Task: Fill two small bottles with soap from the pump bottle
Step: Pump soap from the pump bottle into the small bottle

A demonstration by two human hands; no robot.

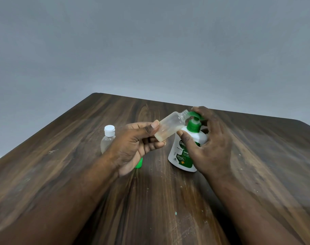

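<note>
Your left hand (133, 144): pinches the uncapped small bottle (170, 127), tilted.
Your right hand (210, 138): curls around the pump bottle (181, 156).
Risk: the mouth slips off the pump and soap spills.

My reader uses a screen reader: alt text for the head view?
The left hand holds a small uncapped bottle tilted, mouth at the spout of a pump bottle gripped by the right hand. A white-capped bottle stands further left on the wooden table.
</note>
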